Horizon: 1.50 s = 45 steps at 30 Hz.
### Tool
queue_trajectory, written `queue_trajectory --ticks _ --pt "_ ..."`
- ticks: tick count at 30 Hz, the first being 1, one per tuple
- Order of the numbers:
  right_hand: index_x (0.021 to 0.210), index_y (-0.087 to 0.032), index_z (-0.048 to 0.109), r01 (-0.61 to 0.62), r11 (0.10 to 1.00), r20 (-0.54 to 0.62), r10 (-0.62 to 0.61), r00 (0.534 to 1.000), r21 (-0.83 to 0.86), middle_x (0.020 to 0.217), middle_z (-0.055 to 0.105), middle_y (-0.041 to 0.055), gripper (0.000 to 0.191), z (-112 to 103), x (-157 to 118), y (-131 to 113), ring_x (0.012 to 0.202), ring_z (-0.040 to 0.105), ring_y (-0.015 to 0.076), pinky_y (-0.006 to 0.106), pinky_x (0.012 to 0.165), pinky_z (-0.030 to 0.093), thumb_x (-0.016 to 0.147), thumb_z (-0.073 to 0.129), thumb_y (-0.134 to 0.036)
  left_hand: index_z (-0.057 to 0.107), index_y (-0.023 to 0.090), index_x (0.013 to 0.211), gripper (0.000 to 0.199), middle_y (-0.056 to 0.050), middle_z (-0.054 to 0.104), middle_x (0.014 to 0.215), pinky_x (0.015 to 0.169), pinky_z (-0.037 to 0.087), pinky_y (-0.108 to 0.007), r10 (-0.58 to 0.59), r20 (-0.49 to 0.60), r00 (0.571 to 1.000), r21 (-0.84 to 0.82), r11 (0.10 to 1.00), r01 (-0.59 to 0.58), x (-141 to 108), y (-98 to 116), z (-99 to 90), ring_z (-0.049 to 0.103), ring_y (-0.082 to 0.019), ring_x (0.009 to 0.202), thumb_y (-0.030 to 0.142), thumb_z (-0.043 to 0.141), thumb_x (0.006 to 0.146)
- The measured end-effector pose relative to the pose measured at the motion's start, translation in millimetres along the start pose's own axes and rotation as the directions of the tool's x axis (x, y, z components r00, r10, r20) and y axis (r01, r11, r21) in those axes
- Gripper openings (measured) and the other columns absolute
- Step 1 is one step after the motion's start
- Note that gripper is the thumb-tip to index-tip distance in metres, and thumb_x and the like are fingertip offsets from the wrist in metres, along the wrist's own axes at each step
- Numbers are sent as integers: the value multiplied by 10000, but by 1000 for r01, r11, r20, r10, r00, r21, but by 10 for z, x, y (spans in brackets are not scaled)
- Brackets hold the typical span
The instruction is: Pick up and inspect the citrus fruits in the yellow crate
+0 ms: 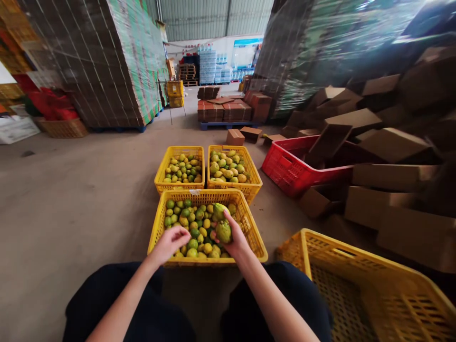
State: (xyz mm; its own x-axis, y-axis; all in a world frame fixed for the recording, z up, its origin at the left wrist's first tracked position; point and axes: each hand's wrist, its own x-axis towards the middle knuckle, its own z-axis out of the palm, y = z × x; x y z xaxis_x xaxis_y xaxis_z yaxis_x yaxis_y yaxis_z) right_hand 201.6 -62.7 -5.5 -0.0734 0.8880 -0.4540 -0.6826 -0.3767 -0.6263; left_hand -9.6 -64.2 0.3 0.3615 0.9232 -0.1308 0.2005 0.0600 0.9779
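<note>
In my right hand (235, 237) are two large green-yellow lemons (223, 232), one above the other, with the fingers wrapped round them. My left hand (175, 241) hovers over the left part of the near yellow crate, its fingers drawn together; whether anything is between them I cannot make out. Beneath both hands, the near yellow crate (206, 194) holds many smaller green and yellow lemons (199, 228). Just behind it stand two more yellow crates, the left crate (180, 151) and the right crate (253, 178), both filled with lemons.
An open yellow crate (356, 251) stands close on my right. Beyond it are a red crate (285, 166) and a heap of cardboard boxes (388, 185). Wrapped pallet stacks (131, 61) rise on both sides. Flattened cartons (228, 111) lie on a blue pallet ahead.
</note>
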Motion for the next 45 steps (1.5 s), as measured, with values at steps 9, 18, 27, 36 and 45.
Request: queue_trajectory --ticks 9,18,27,36,45 --pt "795 -198 530 13 999 -23 -14 1000 -49 561 581 -14 348 -51 -113 -28 410 529 142 231 319 313 712 581 -533 610 203 564 112 -46 623 693 977 295 -461 140 232 963 688 676 -264 17 -460 39 593 -237 796 208 696 637" --pt "739 -195 571 -27 1000 143 28 989 -12 562 588 -7 365 192 -60 31 409 529 143 244 322 323 680 614 -553 613 202 847 119 -29 645 929 930 369 -372 289 155 945 785 545 -295 208 -154 102 566 -193 908 159 514 797" --pt "711 -207 581 43 999 208 -48 977 27 552 581 -9 315 473 55 -23 487 555 164 249 330 302 680 620 -518 594 194 735 116 -36 649 824 810 423 -312 313 9 950 596 761 -257 215 -93 246 590 -185 824 255 517 795" --pt "703 -203 591 4 998 211 -17 977 60 561 599 6 304 536 224 50 526 579 174 252 345 325 707 602 -507 510 200 862 213 -58 576 925 834 414 -288 457 -263 850 361 863 -352 -15 165 46 550 -164 895 280 317 902" --pt "769 -214 553 33 999 118 -34 992 11 549 577 -13 290 452 161 7 413 515 146 250 321 319 714 587 -497 665 134 751 158 -141 676 835 767 467 -394 -454 403 795 903 338 -265 -350 -308 260 629 -308 861 49 575 652"
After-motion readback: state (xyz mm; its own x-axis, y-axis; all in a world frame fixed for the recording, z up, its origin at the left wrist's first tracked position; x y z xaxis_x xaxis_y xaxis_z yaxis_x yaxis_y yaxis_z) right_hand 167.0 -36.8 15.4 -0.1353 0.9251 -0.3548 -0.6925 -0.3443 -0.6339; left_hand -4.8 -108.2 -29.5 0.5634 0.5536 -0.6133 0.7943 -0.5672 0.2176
